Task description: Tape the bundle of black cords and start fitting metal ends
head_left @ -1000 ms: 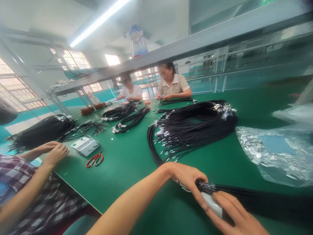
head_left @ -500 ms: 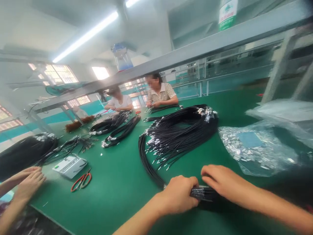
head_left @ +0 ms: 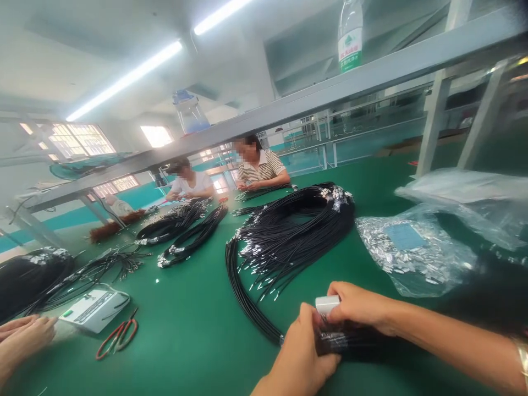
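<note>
Cord bundle (head_left: 344, 345) lies on the table (head_left: 198, 324) at the near edge, with the left hand (head_left: 303, 360) fisted tight around its end. The right hand (head_left: 361, 309) pinches a small white piece (head_left: 327, 303) just above it. If the fist slackens, the cords would likely splay or slide out of line. Strands trailing far left toward the coil (head_left: 297, 225) could snag.
</note>
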Available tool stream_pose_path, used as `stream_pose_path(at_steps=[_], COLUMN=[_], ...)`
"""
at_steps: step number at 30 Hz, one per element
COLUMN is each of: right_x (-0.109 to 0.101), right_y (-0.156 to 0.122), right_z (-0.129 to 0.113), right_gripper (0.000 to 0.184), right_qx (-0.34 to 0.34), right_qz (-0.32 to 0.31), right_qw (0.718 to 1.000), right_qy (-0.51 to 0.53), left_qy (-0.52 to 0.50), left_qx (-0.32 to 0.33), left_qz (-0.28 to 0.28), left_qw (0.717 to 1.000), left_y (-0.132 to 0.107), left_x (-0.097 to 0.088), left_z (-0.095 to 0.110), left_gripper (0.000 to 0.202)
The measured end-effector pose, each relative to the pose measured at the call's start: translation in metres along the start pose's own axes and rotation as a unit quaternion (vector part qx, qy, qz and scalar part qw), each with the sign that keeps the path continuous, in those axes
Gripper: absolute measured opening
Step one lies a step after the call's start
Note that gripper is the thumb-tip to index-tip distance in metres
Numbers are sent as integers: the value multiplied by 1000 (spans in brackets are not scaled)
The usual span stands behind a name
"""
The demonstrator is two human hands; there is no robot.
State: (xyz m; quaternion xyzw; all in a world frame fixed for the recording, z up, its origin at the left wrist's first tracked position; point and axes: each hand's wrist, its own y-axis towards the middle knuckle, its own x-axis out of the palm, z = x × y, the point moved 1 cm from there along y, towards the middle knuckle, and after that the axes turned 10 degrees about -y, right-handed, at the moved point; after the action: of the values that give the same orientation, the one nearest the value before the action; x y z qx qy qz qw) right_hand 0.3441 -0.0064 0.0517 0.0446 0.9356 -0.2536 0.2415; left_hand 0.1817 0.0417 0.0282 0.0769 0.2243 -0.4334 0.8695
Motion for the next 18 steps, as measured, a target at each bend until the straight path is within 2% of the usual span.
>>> stream_pose_path(at_steps=[2, 5, 8, 10, 11, 12, 15, 16, 17, 18], right_x=[2, 4, 13, 22, 28, 33, 45, 46, 46, 45], right_y=[2, -3, -18, -29, -34, -39, -49, -51, -53, -54], right_z=[3, -1, -10, -10, -8, -4, 17, 25, 32, 38], right_gripper=[27, 24, 23, 30, 34, 38, 45, 44, 42, 38], right_qx=[-17, -67, -132, -197, -248, -311, -481, -515, -537, -549], right_qz=[14, 40, 84, 138, 177, 224, 360, 382, 387, 379], right_qw=[1000, 997, 988, 970, 950, 918, 771, 730, 702, 686], right_qy=[17, 13, -7, -39, -67, -102, -210, -236, -262, -290], left_qy=[-94, -165, -204, -224, -218, -204, -112, -88, -69, -54], left_qx=[8, -10, -10, 4, 11, 18, 42, 39, 29, 13], left_qz=[26, 38, 2, -38, -54, -65, -112, -149, -199, -257], left_qw=[995, 985, 979, 974, 975, 977, 987, 984, 977, 965], left_y=[-1, -2, 0, 3, 5, 7, 15, 19, 23, 27], left_x=[-1, -3, -5, -7, -9, -11, -21, -24, -28, -32], left_z=[-4, 1, 10, 12, 11, 9, 4, 4, 4, 5], left_gripper=[43, 45, 46, 47, 46, 45, 38, 38, 41, 46])
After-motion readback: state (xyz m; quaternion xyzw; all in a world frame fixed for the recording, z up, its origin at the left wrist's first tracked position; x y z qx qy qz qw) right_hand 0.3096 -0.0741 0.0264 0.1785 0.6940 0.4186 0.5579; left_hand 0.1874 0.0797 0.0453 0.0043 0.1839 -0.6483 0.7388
